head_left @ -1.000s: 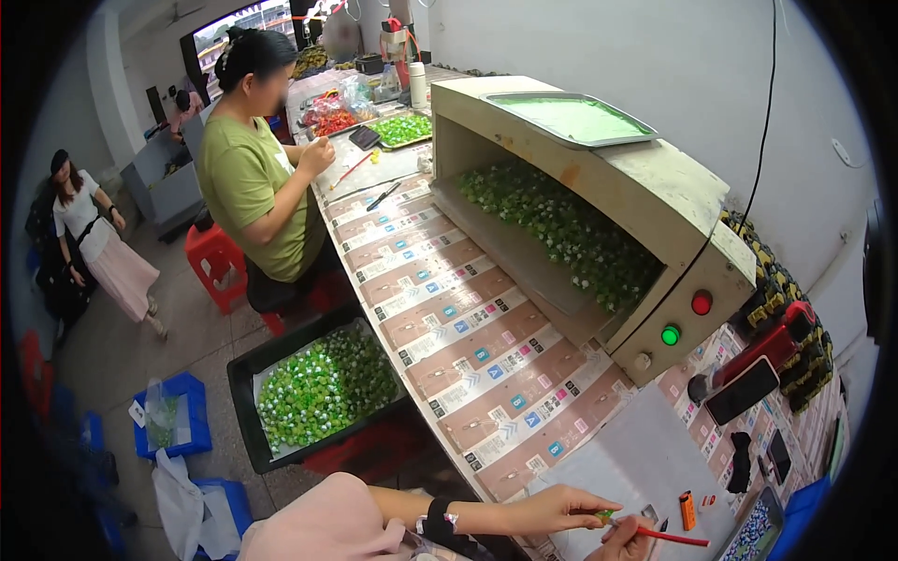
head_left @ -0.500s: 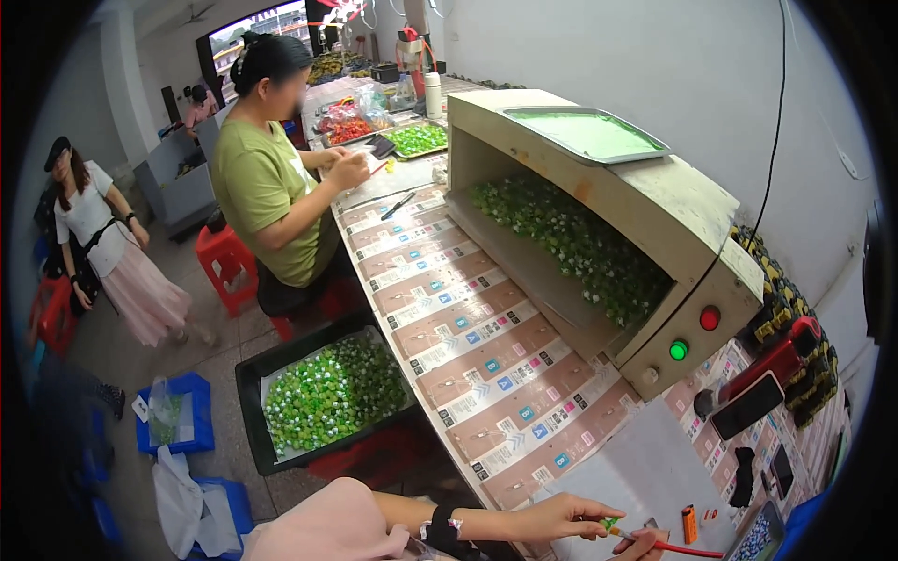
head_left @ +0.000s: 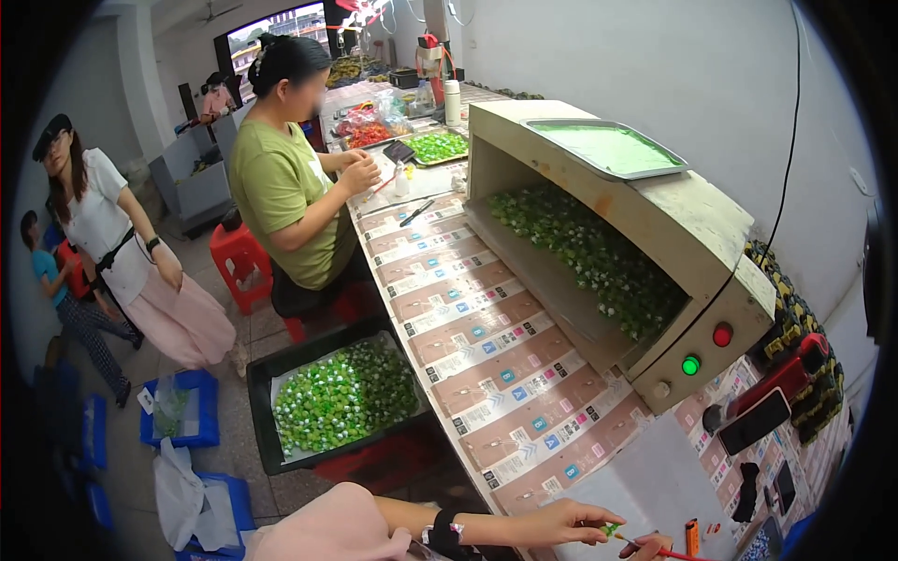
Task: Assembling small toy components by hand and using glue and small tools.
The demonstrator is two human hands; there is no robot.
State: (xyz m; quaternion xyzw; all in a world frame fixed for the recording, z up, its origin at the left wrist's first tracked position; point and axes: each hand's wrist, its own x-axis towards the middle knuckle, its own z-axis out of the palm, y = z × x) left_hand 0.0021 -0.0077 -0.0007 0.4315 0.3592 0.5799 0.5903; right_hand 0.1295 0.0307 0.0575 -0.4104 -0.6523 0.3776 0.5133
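My left hand reaches in from the lower edge, closed in a pinch on a small green piece between thumb and fingertips. Beside it, cut off by the lower edge, my right hand is closed on a thin paintbrush with a red handle. The brush tip points at the green piece, close to it; whether they touch I cannot tell. Both hands are over a white sheet on the table. An orange lighter-like object lies just right of my right hand.
A beige metal box holds many green and white pieces, with a tray on top. A black crate of similar pieces stands beside the table. Phones lie at right. A co-worker in green sits at the far left side.
My view has shifted slightly, and the brush tip seems to have drawn back a little from the green piece. At left, a standing person has come closer and another in blue shows behind.
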